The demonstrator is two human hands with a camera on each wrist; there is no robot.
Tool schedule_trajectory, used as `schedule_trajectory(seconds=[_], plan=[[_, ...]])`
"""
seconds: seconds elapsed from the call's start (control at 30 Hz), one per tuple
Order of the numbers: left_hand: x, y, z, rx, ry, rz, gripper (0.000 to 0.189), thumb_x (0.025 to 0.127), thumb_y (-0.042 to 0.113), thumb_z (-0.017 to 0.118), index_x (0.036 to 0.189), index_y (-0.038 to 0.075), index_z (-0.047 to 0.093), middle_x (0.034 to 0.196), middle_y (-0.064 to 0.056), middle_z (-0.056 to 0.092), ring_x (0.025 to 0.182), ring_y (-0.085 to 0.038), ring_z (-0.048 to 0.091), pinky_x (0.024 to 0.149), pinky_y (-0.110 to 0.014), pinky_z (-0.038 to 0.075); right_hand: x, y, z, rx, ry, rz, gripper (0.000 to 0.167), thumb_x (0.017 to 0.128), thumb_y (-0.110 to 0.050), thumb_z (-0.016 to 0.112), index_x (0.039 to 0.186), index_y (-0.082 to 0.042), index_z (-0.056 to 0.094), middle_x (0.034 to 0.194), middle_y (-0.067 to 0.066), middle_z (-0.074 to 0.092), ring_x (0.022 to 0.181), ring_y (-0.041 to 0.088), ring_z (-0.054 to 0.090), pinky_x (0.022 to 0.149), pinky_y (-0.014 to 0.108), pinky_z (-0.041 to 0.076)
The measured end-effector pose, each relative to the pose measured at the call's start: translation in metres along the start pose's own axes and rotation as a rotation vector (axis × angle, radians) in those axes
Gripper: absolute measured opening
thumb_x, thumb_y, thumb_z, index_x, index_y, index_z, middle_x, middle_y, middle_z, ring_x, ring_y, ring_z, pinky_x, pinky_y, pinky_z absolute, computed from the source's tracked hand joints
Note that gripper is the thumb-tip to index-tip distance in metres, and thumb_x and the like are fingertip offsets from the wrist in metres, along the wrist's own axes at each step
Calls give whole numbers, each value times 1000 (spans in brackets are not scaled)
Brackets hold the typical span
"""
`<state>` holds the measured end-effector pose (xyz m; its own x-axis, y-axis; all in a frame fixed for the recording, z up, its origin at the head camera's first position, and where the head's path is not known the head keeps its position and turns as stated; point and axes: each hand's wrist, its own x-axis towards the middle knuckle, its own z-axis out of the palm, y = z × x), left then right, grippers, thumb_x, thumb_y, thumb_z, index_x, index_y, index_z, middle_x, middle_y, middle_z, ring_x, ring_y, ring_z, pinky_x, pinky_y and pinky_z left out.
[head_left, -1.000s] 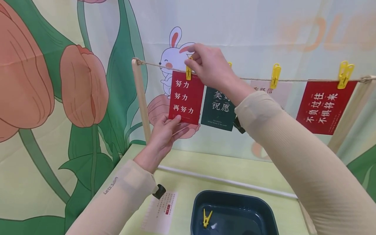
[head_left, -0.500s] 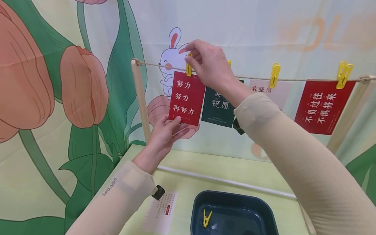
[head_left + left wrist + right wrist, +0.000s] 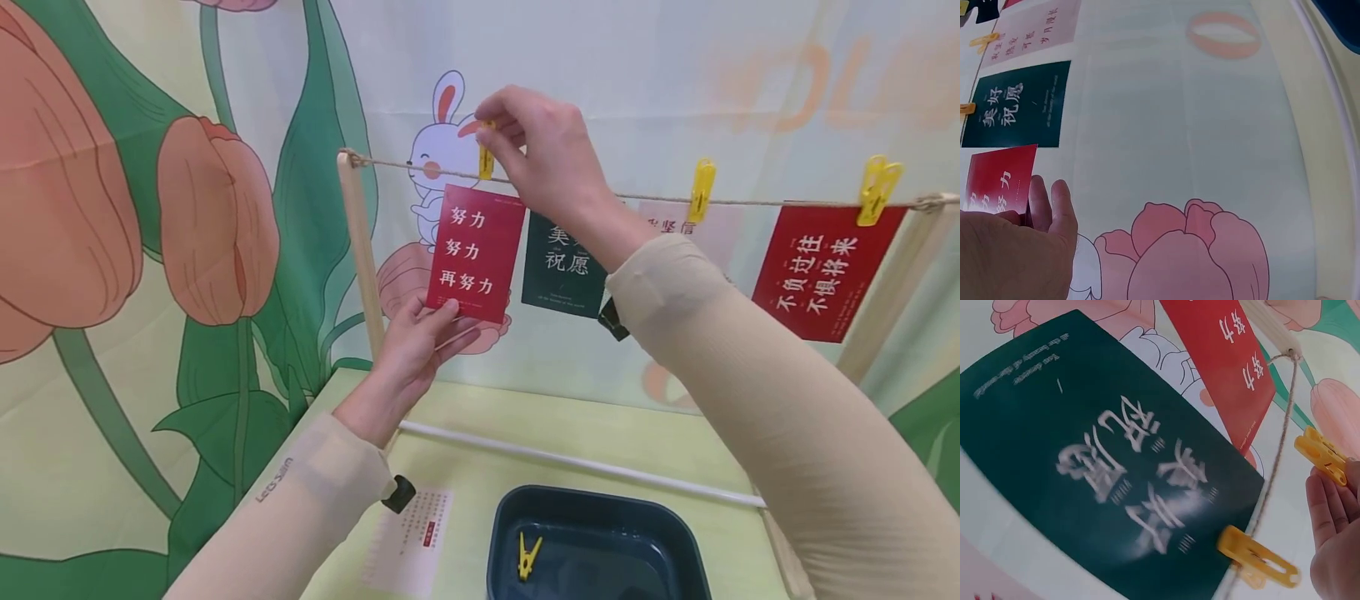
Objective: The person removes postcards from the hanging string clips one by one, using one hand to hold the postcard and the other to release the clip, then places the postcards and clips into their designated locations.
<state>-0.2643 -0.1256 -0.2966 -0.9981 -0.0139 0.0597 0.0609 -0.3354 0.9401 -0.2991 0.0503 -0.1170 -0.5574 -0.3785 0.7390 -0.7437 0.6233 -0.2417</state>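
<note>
My left hand [image 3: 405, 346] pinches a red card with white characters [image 3: 476, 254] by its bottom edge, thumb in front, fingers behind. The card's top edge sits just below the twine line [image 3: 412, 169]. Above it, my right hand [image 3: 558, 154] pinches a yellow clothespin [image 3: 486, 154]. In the right wrist view that clothespin [image 3: 1322, 456] is off the twine and apart from the red card [image 3: 1222, 362]. Beside the red card hangs a dark green card [image 3: 1110, 456], held to the twine by another yellow clothespin [image 3: 1260, 556]; my right forearm partly covers it in the head view.
A pink card [image 3: 723, 237] and another red card [image 3: 828, 275] hang farther right on yellow clothespins. Wooden posts [image 3: 360, 250] carry the twine. Below are a white rod [image 3: 585, 460], a printed sheet [image 3: 408, 542] and a dark blue tub [image 3: 592, 493] holding a yellow clothespin [image 3: 528, 557].
My right hand has raised the clothespin up off the red card and the twine. The red card's top has dropped slightly below the line, still in my left hand.
</note>
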Motion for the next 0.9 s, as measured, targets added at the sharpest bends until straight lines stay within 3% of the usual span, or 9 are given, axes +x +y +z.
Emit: schedule_trajectory(seconds=[0.3, 0.47, 0.73, 0.9], plan=[[-5, -1, -11, 11, 5, -9, 43, 108, 21, 65, 148, 15, 50, 147, -9, 62, 118, -21, 75, 100, -35, 60, -13, 1, -3, 15, -13, -52, 30, 107, -19, 68, 131, -3, 70, 124, 9, 75, 108, 18, 74, 100, 25, 57], [-11, -3, -23, 19, 13, -20, 34, 110, 18, 61, 142, 14, 51, 146, -11, 62, 109, -16, 77, 100, -36, 59, -24, 1, -2, 29, -19, -103, 30, 105, -17, 71, 130, 0, 70, 122, 12, 76, 108, 21, 74, 101, 28, 58], [-24, -12, -43, 81, 28, -61, 45, 109, 22, 63, 148, 11, 45, 151, -13, 58, 117, -19, 74, 104, -36, 57, -48, 4, -1, 105, -45, -106, 29, 103, -15, 73, 128, 0, 71, 121, 11, 76, 105, 20, 74, 100, 30, 59], [-33, -19, -54, 113, 30, -82, 42, 110, 22, 62, 146, 8, 45, 150, -16, 59, 115, -17, 75, 103, -35, 57, -60, 8, 1, 129, -58, -96, 30, 102, -15, 75, 127, 0, 71, 120, 11, 76, 105, 20, 74, 98, 31, 60]])
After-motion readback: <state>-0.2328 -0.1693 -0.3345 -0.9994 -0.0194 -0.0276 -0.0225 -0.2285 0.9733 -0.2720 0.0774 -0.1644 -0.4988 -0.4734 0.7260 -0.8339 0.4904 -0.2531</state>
